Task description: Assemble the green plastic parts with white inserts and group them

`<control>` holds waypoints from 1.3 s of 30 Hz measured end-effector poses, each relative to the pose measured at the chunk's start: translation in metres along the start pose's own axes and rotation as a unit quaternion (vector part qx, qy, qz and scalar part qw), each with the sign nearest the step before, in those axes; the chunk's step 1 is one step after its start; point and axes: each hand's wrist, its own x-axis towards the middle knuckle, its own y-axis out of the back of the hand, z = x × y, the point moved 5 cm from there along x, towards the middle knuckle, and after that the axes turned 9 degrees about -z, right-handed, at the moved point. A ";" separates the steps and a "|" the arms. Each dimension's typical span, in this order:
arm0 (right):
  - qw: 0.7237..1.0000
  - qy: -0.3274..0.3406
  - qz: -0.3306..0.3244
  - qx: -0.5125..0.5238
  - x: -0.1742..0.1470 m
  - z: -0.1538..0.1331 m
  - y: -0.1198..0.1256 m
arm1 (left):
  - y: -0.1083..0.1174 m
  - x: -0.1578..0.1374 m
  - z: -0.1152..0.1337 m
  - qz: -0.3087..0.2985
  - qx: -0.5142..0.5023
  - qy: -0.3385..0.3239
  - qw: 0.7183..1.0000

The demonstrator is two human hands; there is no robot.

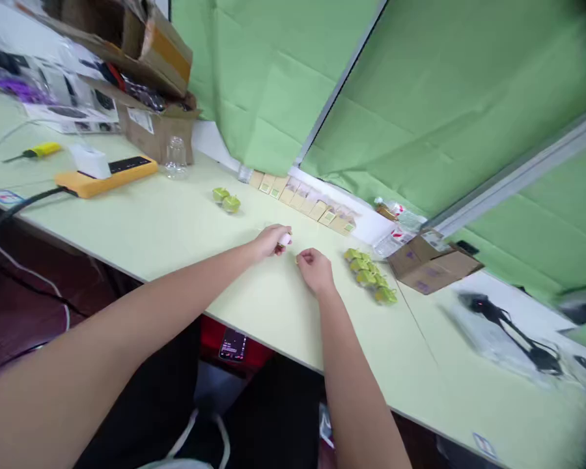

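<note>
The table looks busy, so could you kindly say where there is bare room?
Bare patches: between the orange power strip, the green pair and the left forearm; also right of the right forearm, below the green cluster. Crowded: along the back by the beige boxes, and left around the cardboard boxes.

Bright, even light covers the table (176, 234); blur smears edges, right corners darken.

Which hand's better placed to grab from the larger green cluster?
Probably the right hand: it sits nearer the larger green cluster, though it may be pinching something small. The left hand is farther off and holds a pale object.
</note>
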 end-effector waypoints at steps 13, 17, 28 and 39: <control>1.000 -0.015 -0.012 0.011 -0.001 0.003 0.000 | 0.001 -0.001 -0.001 0.000 -0.001 -0.006 1.000; 1.000 -0.018 -0.013 0.013 0.000 0.003 0.000 | 0.001 -0.001 -0.001 -0.002 0.001 -0.009 1.000; 0.995 -0.009 0.024 0.096 0.002 0.007 0.000 | 0.000 -0.001 0.000 -0.012 0.002 -0.009 1.000; 0.937 0.017 0.027 0.349 -0.002 -0.015 0.002 | -0.011 -0.006 -0.005 -0.074 -0.044 0.035 0.996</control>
